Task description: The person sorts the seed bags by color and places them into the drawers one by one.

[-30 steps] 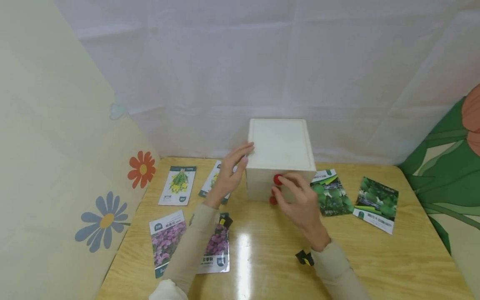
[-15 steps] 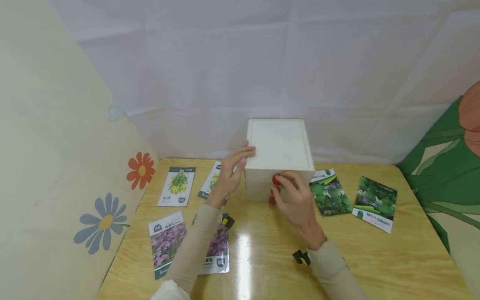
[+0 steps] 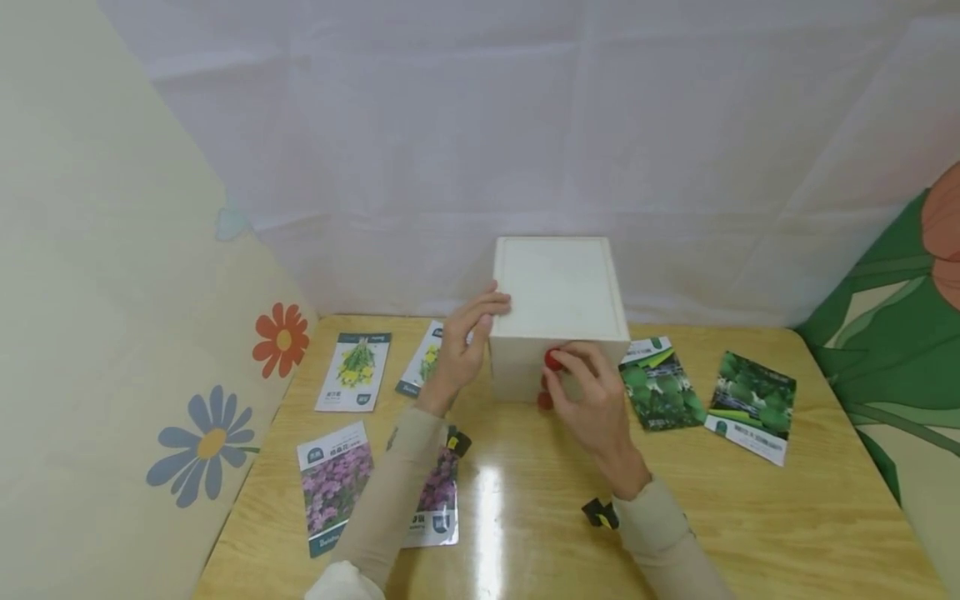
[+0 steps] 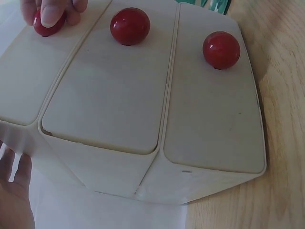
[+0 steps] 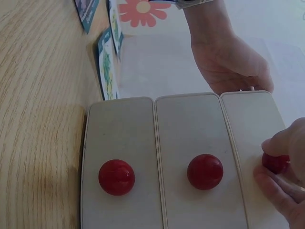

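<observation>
White, box-shaped three-drawer unit, probably plastic [image 3: 558,287], at the far middle of the worktop [image 3: 525,500], close to the white cloth backdrop [image 3: 420,150]. Looks stiff and fairly light, so it may slide on the smooth wood if pulled unbraced; not obviously fragile. Drawer fronts stacked one above another, facing near, sitting about flush. Each has a glossy red ball-shaped knob; the top knob [image 3: 552,360] is the natural place to take hold of the top drawer. Knobs are hard-looking, maybe a bit slippery, so pinch from both sides. Middle knob [image 5: 205,171] and bottom knob [image 5: 116,177] untouched.

Right hand [image 3: 596,408]: narrow, thumb and fingers pinching the top knob. Left hand [image 3: 462,350]: fingers mostly straight, not gripping, against the unit's left side, fingertips at the top edge; how hard it presses, can't tell.

Around it: yellow-flower packets [image 3: 354,372] far left, purple-flower packets [image 3: 335,487] near left, green-leaf packets [image 3: 663,387] right.
</observation>
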`<state>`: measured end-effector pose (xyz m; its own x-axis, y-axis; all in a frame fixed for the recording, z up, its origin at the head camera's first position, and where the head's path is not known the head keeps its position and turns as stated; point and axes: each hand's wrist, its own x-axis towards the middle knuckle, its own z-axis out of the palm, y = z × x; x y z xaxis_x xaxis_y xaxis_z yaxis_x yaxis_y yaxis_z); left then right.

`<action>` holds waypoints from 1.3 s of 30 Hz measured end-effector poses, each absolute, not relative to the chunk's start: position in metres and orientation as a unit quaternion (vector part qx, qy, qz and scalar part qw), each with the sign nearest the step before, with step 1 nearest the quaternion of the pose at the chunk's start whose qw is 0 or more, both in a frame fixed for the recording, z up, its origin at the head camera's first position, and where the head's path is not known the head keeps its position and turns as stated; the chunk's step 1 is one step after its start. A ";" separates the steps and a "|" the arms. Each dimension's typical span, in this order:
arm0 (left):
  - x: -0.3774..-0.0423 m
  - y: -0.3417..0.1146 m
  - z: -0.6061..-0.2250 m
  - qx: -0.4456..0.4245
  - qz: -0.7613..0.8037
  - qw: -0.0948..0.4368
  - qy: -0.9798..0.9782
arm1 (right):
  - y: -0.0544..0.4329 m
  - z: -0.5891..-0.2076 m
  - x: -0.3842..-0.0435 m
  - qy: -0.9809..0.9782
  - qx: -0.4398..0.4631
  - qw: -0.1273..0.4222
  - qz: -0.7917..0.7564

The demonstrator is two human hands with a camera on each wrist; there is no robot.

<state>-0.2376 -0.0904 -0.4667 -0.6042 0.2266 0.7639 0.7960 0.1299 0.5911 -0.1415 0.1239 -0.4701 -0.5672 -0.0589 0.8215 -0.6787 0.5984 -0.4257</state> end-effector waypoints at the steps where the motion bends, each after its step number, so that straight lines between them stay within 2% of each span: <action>1: -0.237 -0.090 -0.467 -0.361 -0.553 0.258 -0.705 | 0.124 -0.470 -0.142 -0.796 0.233 0.404 0.386; 14: -0.217 -0.090 -0.436 -0.356 -0.557 0.257 -0.705 | 0.119 -0.470 -0.146 -0.783 0.238 0.411 0.402; 27: -0.240 -0.093 -0.471 -0.357 -0.551 0.259 -0.709 | 0.120 -0.472 -0.142 -0.778 0.238 0.416 0.406; 39: -0.239 -0.091 -0.470 -0.369 -0.550 0.254 -0.705 | 0.123 -0.474 -0.141 -0.777 0.241 0.426 0.396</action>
<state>-0.2392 -0.0914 -0.4695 -0.5996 0.2410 0.7632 0.7989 0.1236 0.5886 -0.1407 0.1226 -0.4740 -0.5218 -0.0365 0.8523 -0.7114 0.5699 -0.4112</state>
